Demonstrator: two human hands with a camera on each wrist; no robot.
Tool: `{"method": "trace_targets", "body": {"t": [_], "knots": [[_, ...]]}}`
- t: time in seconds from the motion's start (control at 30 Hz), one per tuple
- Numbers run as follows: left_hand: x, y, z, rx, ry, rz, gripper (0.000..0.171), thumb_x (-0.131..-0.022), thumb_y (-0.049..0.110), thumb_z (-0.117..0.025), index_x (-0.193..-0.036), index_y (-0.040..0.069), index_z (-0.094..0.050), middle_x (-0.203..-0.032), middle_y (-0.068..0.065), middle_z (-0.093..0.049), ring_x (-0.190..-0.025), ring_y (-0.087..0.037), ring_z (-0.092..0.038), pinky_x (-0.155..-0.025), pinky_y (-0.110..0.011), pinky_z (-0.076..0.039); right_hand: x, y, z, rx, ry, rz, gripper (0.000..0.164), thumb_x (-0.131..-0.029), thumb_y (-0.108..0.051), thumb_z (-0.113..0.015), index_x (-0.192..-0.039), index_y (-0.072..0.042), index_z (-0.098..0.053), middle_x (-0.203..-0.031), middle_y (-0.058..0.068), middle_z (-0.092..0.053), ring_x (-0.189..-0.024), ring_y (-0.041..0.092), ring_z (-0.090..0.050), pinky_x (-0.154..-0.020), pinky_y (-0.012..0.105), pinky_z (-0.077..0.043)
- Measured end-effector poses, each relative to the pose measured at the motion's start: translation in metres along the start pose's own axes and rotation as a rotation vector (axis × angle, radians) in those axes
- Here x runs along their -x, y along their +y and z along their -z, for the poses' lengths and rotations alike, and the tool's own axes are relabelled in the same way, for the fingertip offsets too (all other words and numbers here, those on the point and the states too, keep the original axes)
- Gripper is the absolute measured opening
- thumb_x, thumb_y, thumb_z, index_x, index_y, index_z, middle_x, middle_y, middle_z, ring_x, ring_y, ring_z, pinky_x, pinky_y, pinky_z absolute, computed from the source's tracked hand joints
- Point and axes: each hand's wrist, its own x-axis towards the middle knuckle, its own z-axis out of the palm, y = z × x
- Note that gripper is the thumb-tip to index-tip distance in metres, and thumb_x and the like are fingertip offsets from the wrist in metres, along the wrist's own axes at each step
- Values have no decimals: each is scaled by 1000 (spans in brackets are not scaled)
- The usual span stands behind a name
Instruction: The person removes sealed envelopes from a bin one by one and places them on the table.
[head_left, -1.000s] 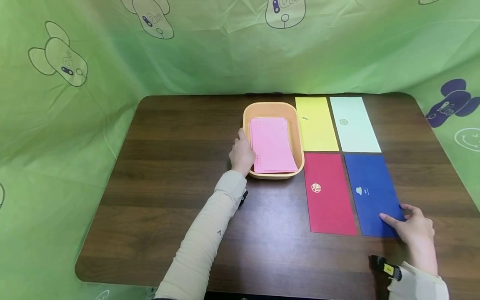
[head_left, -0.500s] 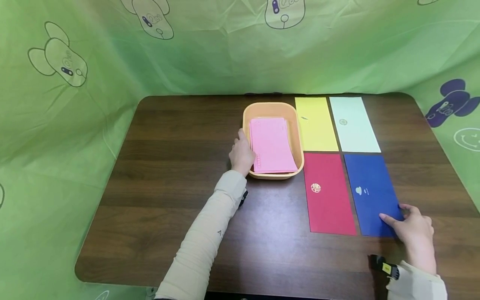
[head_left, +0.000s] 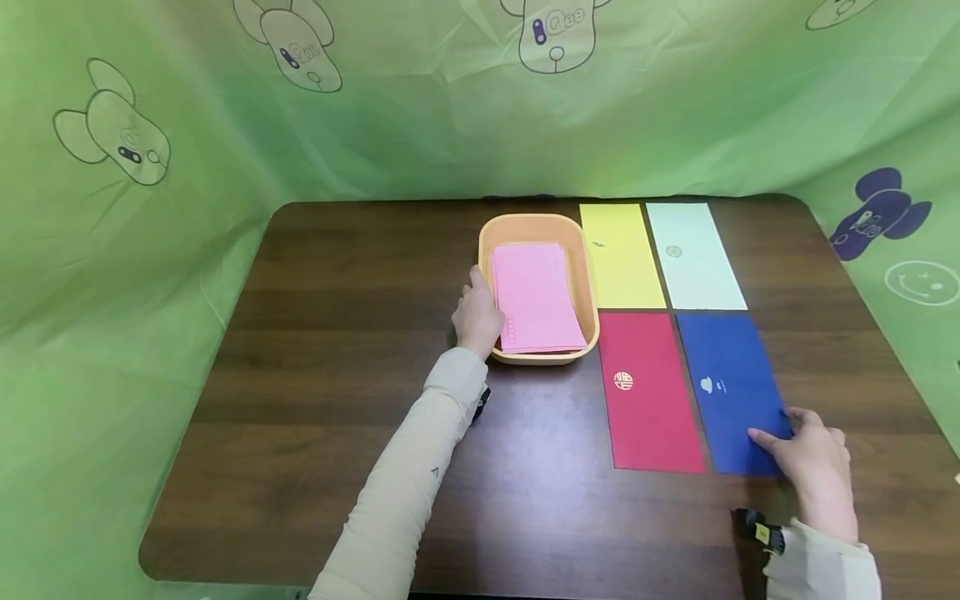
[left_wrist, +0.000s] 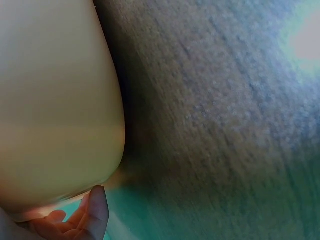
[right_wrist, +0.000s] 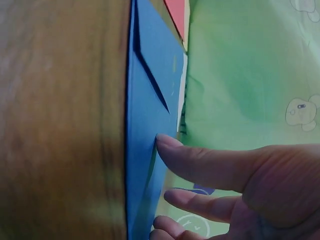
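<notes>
My left hand [head_left: 477, 318] grips the left side of an orange plastic basket [head_left: 536, 223]. In the left wrist view, curled fingers [left_wrist: 97, 210] show past the end of the basket's smooth wall [left_wrist: 60, 110]. Pink envelopes [head_left: 536, 296] lie stacked inside it. At the lower right corner of a blue envelope [head_left: 723, 367], my right hand [head_left: 813, 457] has its thumb on top and its fingers along the right edge. The right wrist view shows the blue envelope [right_wrist: 150, 85] with its flap edge and the thumb tip touching it, fingers extended.
A red envelope [head_left: 648, 400] lies left of the blue one. Behind them are a yellow envelope [head_left: 622, 258] and a pale mint envelope [head_left: 697, 258], making a two-by-two layout beside the basket. Green printed cloth [head_left: 420, 125] hangs around the brown wooden table [head_left: 337, 400].
The head view has tilted slightly, so the whole scene sits a little lower and further left. Both hands keep the same places on the basket and the blue envelope.
</notes>
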Motion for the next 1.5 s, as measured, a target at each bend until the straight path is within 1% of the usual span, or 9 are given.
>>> {"method": "trace_targets", "body": {"t": [0.23, 0.43, 0.63, 0.8, 0.93, 1.1, 1.2, 1.33, 1.5], "knots": [[-1, -2, -2, 11, -18, -4, 74, -89, 9, -62, -148, 13, -19, -137, -21, -48, -118, -34, -56, -94, -49, -48, 11, -19, -2, -87, 131, -12, 61, -95, -26, -50, -139, 13, -33, -129, 41, -40, -115, 53, -33, -90, 59, -30], [0, -3, -2, 10, -12, -7, 72, -90, 8, -61, -148, 12, -19, -136, -21, -49, -118, -33, -56, -94, -48, -48, 20, -51, -2, -130, 180, 103, 54, -96, -23, -50, -136, 10, -39, -127, 38, -44, -117, 50, -38, -88, 58, -33], [1, -3, -2, 8, -4, -12, 72, -90, 9, -61, -148, 11, -19, -134, -21, -50, -116, -33, -57, -93, -48, -48, 27, -93, -5, -158, 182, 250, 49, -95, -23, -52, -134, 7, -45, -119, 34, -49, -109, 46, -47, -83, 57, -38], [1, -4, -2, 12, -14, -4, 73, -90, 9, -61, -149, 11, -19, -134, -20, -50, -116, -33, -57, -94, -48, -48, 36, -130, -18, -134, 188, 380, 42, -93, -19, -55, -128, 4, -52, -109, 28, -58, -98, 41, -57, -78, 52, -44], [0, -4, -1, 10, -16, 11, 73, -90, 9, -61, -149, 12, -18, -132, -19, -51, -114, -32, -58, -94, -48, -48, 43, -155, -32, -87, 212, 472, 36, -93, -18, -57, -123, 2, -57, -98, 23, -61, -83, 35, -60, -65, 42, -47], [0, -4, -1, 12, -14, 10, 75, -89, 8, -63, -149, 12, -18, -131, -19, -51, -114, -32, -57, -95, -47, -48, 47, -181, -46, -76, 219, 542, 33, -93, -25, -57, -117, -3, -62, -81, 15, -58, -63, 23, -52, -53, 29, -35], [-1, -3, 0, 11, -11, 4, 76, -88, 8, -64, -148, 13, -18, -130, -18, -52, -113, -32, -57, -94, -47, -48, 47, -194, -50, -73, 195, 566, 36, -93, -31, -57, -115, -3, -63, -82, 14, -59, -63, 21, -51, -53, 28, -35], [-2, -2, 0, 6, -11, 3, 75, -88, 9, -64, -148, 13, -18, -130, -18, -51, -113, -32, -57, -94, -47, -48, 44, -208, -55, -16, 139, 565, 48, -92, -42, -58, -118, -1, -64, -95, 17, -67, -72, 27, -61, -51, 31, -42], [-2, -1, 0, 5, -16, 3, 75, -89, 9, -63, -148, 13, -18, -133, -19, -51, -115, -32, -57, -95, -47, -48, 37, -216, -62, 58, 184, 534, 50, -88, -53, -60, -82, -3, -64, -63, 10, -52, -55, 26, -53, -43, 32, -34]]}}
